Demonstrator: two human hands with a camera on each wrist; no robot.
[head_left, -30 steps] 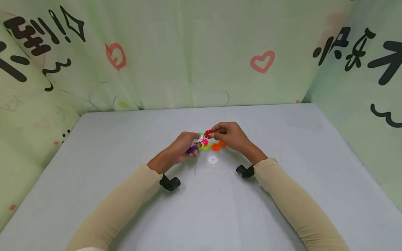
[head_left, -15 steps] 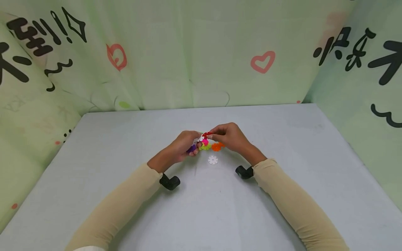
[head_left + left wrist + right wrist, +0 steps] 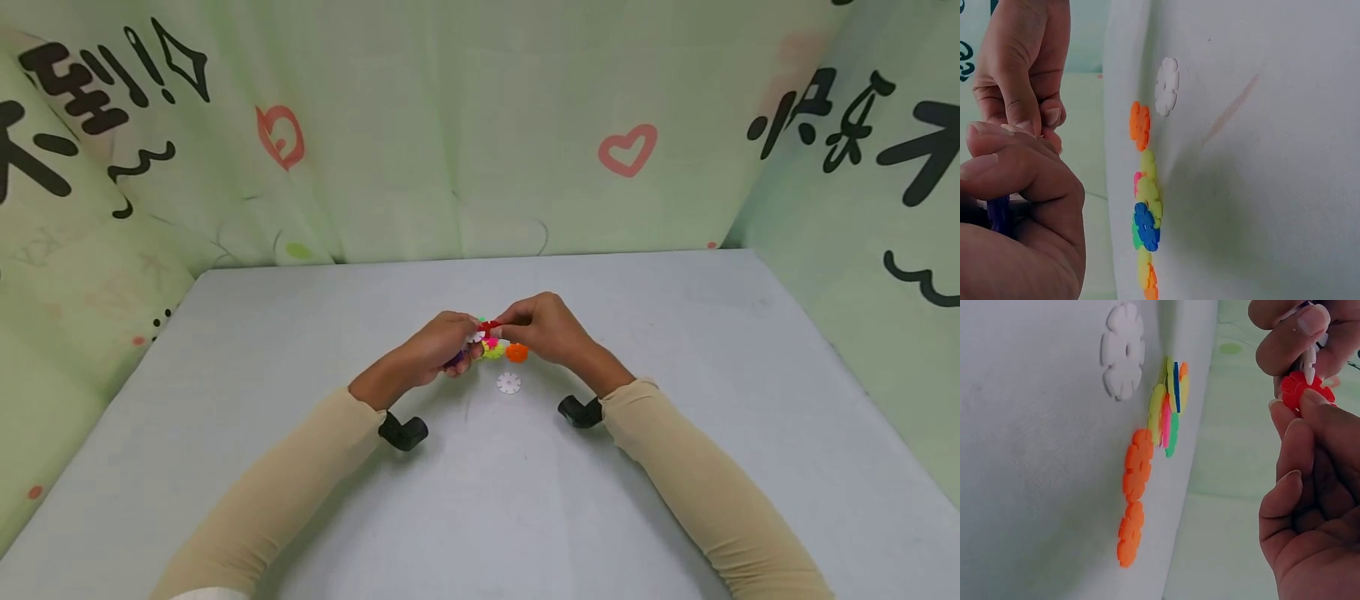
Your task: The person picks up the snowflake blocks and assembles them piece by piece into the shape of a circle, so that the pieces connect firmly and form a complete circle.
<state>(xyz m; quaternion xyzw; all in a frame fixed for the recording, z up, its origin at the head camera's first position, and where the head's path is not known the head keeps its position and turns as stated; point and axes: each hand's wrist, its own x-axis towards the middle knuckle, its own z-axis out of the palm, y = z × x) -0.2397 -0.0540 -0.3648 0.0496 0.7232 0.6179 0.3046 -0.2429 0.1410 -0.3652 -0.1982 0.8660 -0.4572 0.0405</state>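
My right hand pinches a red snowflake disc between thumb and fingertips. My left hand grips a white snowflake disc and a purple one, both partly hidden by the fingers. In the right wrist view the edge of the white disc meets the red disc at its slots; how deep it sits cannot be seen. Both hands are close together, above the table in the wrist views. Beneath them lies a pile of loose discs, with yellow, pink, green and blue ones overlapping.
A loose white disc lies on the white table in front of the pile. Orange discs lie beside the pile. A printed curtain hangs behind the table and along both sides.
My right hand has moved slightly left, bringing the red disc against the white disc in my left hand. The red disc has turned from facing the head camera to nearly edge-on.
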